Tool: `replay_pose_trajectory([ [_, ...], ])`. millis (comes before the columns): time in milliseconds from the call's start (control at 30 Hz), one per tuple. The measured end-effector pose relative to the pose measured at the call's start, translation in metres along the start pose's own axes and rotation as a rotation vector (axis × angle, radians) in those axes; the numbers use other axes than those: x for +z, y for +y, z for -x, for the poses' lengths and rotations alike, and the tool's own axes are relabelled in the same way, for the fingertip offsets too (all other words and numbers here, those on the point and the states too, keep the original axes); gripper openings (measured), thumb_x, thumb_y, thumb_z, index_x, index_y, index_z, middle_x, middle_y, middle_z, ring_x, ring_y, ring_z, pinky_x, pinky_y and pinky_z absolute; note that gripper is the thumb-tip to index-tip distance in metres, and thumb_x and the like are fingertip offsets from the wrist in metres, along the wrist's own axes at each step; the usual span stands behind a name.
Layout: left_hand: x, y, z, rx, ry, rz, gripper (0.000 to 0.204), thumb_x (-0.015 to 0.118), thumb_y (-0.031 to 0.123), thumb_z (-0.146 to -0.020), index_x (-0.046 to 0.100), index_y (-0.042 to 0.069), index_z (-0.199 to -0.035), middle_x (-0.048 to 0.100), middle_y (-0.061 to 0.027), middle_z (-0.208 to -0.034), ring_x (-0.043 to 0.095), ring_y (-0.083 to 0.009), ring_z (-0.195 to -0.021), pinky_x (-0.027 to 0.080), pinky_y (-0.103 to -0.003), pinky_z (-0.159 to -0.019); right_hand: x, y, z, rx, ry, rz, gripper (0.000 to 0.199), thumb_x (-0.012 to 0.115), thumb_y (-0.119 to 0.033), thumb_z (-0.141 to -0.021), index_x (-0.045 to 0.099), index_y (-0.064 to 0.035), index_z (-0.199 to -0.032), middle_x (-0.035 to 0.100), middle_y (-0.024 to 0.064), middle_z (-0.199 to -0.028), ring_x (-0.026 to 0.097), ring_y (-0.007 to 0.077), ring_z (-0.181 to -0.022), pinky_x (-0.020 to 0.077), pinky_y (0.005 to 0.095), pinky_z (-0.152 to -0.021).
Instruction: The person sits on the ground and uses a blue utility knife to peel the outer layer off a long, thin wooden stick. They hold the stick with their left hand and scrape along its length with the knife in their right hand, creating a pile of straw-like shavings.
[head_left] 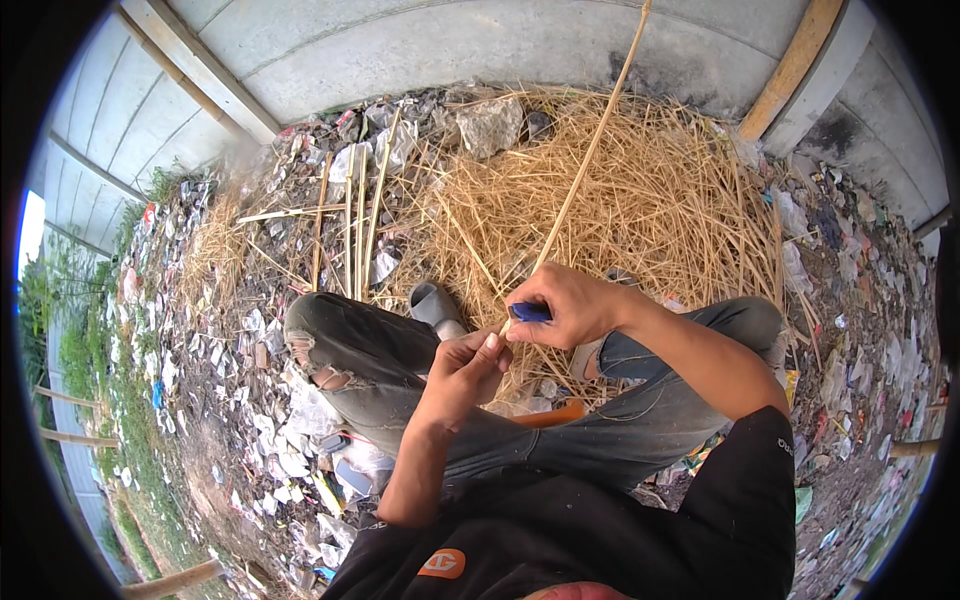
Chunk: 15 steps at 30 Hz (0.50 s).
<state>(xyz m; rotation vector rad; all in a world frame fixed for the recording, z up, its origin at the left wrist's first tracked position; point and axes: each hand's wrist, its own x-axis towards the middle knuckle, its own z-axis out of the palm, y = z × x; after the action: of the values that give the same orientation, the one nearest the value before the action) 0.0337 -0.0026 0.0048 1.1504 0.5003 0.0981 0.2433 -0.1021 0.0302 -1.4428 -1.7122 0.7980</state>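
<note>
A long, thin bamboo strip (592, 150) slants up from my hands toward the concrete wall. Its near end shows pale between my fingertips, where my left hand (466, 372) pinches it with thumb and fingers. My right hand (578, 303) is closed around a small blue-handled tool (531, 312), close against the same end. The tool's working edge is hidden by my fingers, and its exact kind cannot be made out. Both hands meet above my crossed legs, almost touching.
A heap of straw-coloured shavings (650, 195) spreads beyond my feet. Several split bamboo strips (361, 220) lie left of it, near a grey rock (490, 127). Litter (290, 440) covers the ground around me. An orange-brown curved piece (552, 415) lies by my legs. A concrete wall (430, 50) stands ahead.
</note>
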Motion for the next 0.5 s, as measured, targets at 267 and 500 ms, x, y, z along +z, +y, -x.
replay_pose_trajectory([
  [267,-0.009,-0.001,-0.011,-0.028,0.077,0.084,0.03,0.05,0.025,-0.107,0.068,0.001,-0.113,0.051,0.006,-0.069,0.033,-0.0003,-0.048,0.023,-0.02,-0.045,-0.001,-0.021,0.003,0.075,-0.233,-0.213,0.029,0.076,-0.028,-0.087,0.065,-0.0033,-0.076,0.058,0.0013,-0.062,0.052,0.0107,-0.055,0.041,0.0309,-0.053],
  [500,-0.008,-0.002,-0.016,0.164,0.213,0.025,0.032,0.053,0.018,-0.106,0.062,-0.002,-0.128,0.055,0.0043,-0.074,0.035,0.0004,-0.049,0.025,-0.019,-0.044,0.006,-0.003,-0.003,0.347,0.363,0.283,0.032,0.054,-0.03,-0.1,0.06,0.0015,-0.1,0.067,0.0247,-0.077,0.068,0.0419,-0.074,0.0513,0.0508,-0.064],
])
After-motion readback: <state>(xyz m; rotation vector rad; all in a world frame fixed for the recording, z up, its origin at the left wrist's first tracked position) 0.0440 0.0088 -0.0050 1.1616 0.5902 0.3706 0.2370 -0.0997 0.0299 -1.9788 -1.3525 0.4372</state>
